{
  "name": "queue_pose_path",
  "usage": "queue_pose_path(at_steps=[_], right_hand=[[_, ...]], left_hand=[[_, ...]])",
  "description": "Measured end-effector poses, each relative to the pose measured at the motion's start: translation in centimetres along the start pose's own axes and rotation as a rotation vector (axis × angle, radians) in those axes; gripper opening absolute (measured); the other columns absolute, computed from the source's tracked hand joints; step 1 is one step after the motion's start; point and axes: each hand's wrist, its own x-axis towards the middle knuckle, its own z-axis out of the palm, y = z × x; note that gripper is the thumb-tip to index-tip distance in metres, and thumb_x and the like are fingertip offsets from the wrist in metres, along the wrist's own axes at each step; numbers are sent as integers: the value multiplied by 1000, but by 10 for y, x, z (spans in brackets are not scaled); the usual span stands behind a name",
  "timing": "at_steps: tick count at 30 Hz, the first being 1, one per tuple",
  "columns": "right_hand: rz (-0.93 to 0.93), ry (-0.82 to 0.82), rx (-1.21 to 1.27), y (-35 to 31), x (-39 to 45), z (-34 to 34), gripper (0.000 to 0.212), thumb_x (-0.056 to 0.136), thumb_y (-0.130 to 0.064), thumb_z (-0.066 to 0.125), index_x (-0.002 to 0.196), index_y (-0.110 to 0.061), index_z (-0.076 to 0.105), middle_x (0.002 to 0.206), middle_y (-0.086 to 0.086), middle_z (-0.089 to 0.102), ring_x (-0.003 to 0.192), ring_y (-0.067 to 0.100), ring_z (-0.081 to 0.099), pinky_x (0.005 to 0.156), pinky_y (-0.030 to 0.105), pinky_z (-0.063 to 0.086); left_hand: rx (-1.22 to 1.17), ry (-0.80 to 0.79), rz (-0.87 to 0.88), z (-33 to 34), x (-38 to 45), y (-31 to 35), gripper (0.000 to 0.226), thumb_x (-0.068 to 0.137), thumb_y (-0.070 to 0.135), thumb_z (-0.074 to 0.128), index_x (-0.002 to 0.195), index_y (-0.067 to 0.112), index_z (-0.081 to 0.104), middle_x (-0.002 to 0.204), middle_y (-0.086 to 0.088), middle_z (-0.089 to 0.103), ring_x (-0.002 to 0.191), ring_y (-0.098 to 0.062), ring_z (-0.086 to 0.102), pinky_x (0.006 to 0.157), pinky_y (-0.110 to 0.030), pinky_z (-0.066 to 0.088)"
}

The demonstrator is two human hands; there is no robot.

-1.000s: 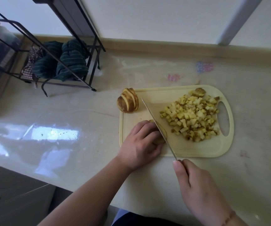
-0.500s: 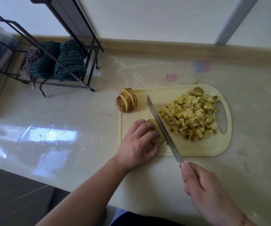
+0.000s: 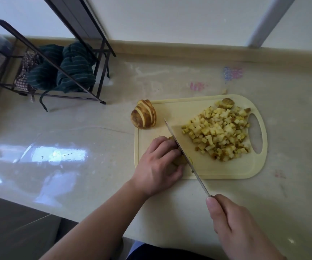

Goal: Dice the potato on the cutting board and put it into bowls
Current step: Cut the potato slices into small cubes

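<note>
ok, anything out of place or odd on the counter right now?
Two strays. A potato cube lies on the counter just beyond the board, away from the diced pile. The sliced potato chunk straddles the board's far left corner, partly off it.

A glossy beige countertop (image 3: 76,166) meets a white wall (image 3: 170,19); black wire rack (image 3: 61,59) far-left.

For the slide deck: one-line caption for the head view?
Left hand steadies a potato piece on the cutting board while right hand slices with the knife beside diced potato.
</note>
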Motion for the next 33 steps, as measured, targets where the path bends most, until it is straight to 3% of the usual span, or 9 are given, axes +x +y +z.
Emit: queue_pose_path(at_steps=[4,7,12,19,28,33], right_hand=[[-23,27,13,-10,23,4,61,85,-75,21,63,-23,45,59,-2,58,53,11,52,55,29,40],[-56,51,34,-14,35,3,59,81,-73,19,62,-23,44,60,-11,57,53,11,50,54,30,38],[-87,95,-17,-11,26,7,53,89,-63,23,64,-23,46,55,4,56,60,14,56,56,31,39],[-74,38,40,-9,18,3,59,81,-74,21,63,-23,44,51,1,48,45,11,43,50,33,35],[-40,-15,66,-3,10,6,64,80,-76,23,67,-16,42,49,1,38,45,9,34,50,37,31],[2,-25,45,3,0,6,59,79,-78,21,74,-24,43,51,3,39,46,10,35,52,37,32]], left_hand=[[-8,0,17,1,1,0,26,85,18,76,103,0,74,114,-15,68,109,-34,58,105,-33,46],[1,6,24,0,1,-1,26,84,19,77,101,0,73,112,-15,68,108,-33,57,103,-33,46],[20,14,23,2,0,0,27,86,21,76,103,0,74,113,-15,68,108,-34,59,104,-34,48],[-9,31,6,-2,-4,-2,23,88,19,75,99,-1,73,108,-16,67,107,-33,58,103,-32,47],[-23,-2,12,-5,0,-3,21,84,15,77,98,-1,73,106,-14,68,106,-32,57,101,-32,47],[-40,4,2,-4,-2,-4,21,84,15,76,98,0,74,108,-14,69,106,-33,59,102,-30,45]])
